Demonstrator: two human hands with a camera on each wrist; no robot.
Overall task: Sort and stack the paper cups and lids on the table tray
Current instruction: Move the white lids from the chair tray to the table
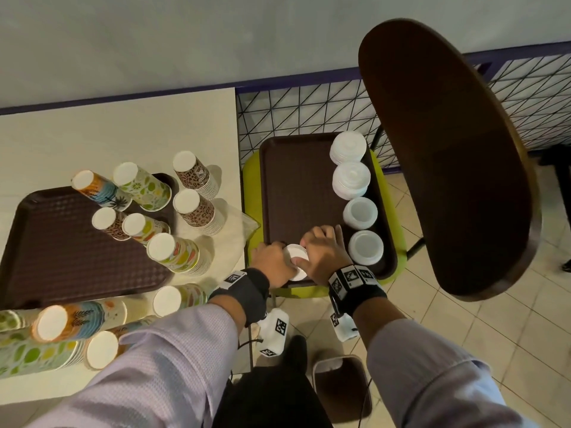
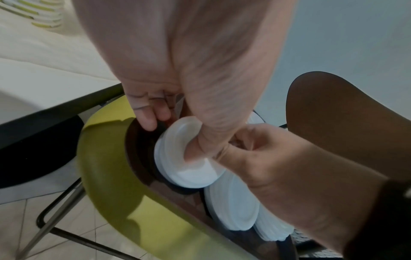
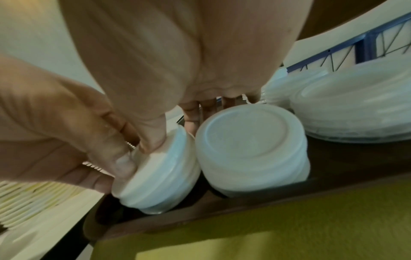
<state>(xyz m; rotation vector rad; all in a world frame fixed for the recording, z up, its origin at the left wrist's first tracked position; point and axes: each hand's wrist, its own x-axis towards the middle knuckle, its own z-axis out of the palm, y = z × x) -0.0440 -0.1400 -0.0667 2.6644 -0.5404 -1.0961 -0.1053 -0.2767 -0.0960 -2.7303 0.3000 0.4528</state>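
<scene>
A short stack of white lids (image 1: pixel 297 261) stands tilted at the near edge of the brown tray (image 1: pixel 293 180) on the green chair seat. My left hand (image 1: pixel 278 257) grips the stack from the left, thumb on top and fingers behind it. My right hand (image 1: pixel 312 253) pinches the same stack (image 3: pixel 160 168) from the right. Four more lid stacks line the tray's right side; the nearest (image 1: pixel 366 247) sits just right of my right hand. Upside-down stacks of patterned paper cups (image 1: pixel 173 253) stand on and around a second brown tray (image 1: pixel 55 242) on the table.
More cup stacks (image 1: pixel 61 324) lie on their sides at the table's near left corner. A dark wooden chair back (image 1: pixel 448 156) rises at the right. A wire-grid panel (image 1: pixel 309 109) stands behind the chair, over a tiled floor (image 1: pixel 463 319).
</scene>
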